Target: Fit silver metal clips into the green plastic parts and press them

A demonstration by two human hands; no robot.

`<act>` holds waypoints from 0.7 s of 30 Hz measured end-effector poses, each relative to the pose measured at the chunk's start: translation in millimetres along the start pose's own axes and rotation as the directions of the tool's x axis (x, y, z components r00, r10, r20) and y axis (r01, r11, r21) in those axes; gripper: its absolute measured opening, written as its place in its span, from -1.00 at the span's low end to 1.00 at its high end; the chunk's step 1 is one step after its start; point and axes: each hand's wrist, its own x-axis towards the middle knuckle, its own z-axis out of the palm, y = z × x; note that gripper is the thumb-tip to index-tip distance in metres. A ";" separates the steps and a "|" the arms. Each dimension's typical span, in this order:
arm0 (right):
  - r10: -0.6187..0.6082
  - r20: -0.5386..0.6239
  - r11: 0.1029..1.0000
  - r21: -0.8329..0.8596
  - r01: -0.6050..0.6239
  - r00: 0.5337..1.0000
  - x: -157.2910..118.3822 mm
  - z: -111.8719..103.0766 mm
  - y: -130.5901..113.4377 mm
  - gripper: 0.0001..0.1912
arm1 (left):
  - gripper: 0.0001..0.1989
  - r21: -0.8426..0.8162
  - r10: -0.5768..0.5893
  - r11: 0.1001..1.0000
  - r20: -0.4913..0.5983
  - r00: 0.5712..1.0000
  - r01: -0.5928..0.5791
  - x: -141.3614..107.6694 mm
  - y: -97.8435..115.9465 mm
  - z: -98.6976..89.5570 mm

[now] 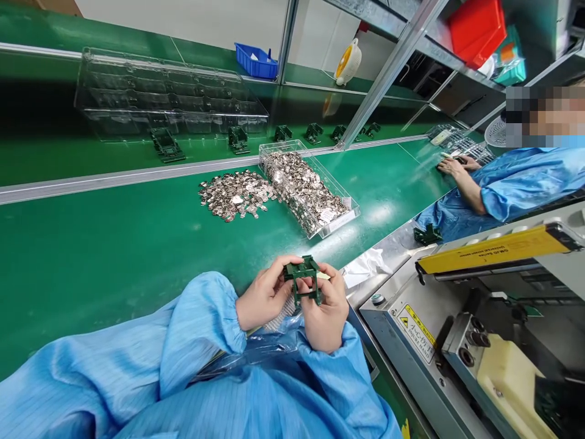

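Note:
A dark green plastic frame (301, 272) with an open middle is held up close to my body, above the table's front edge. My left hand (264, 297) grips its left side, thumb and fingers closed on it. On the right side my right hand (326, 311) pinches the same frame, with the thumb near its lower opening. Whether a small metal piece is between the fingers I cannot tell. Beyond the hands stands a clear plastic box (336, 227) full of small shiny metal pieces (304, 186). A loose heap of such metal pieces (235, 194) lies left of it.
Several green frames (167, 145) stand along the back ledge before a clear compartment tray (169, 91). A blue bin (256, 61) sits behind. At right is a machine with a yellow bar (498, 250) and a hand-injury warning label (417, 332). A co-worker in blue sleeves (530, 186) works farther right.

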 end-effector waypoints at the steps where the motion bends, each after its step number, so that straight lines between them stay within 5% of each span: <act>1: 0.021 -0.001 1.000 0.021 -0.021 1.000 -0.3 0.5 -0.4 -0.91 | -0.65 0.020 0.011 1.000 -0.004 1.000 -0.011 -0.2 1.1 0.0; 9: 0.271 0.091 0.824 0.492 -0.280 0.958 -2.9 7.7 2.8 -0.76 | -0.68 -0.001 0.022 1.000 0.018 1.000 -0.022 0.2 0.9 -1.1; 12: 0.207 0.151 0.818 0.515 -0.255 0.967 -5.7 -7.1 4.2 -0.83 | -0.66 -0.002 -0.051 0.999 0.027 0.998 0.051 0.9 1.9 -4.7; 14: 0.106 0.189 0.884 0.431 -0.180 0.976 -8.7 -23.3 3.0 -0.51 | -0.64 -0.024 -0.099 0.995 0.067 0.993 0.101 -0.2 9.5 -5.7; 18: -0.090 0.250 0.949 0.315 0.007 0.964 -18.1 -66.6 -4.5 -0.26 | -0.60 -0.047 -0.087 0.993 0.329 0.940 0.108 -1.6 44.7 -1.4; 21: -0.101 0.189 0.928 0.371 0.025 0.977 -31.4 -110.9 -7.7 -0.33 | -0.46 -0.055 -0.032 0.995 0.569 0.822 0.077 15.8 74.1 8.2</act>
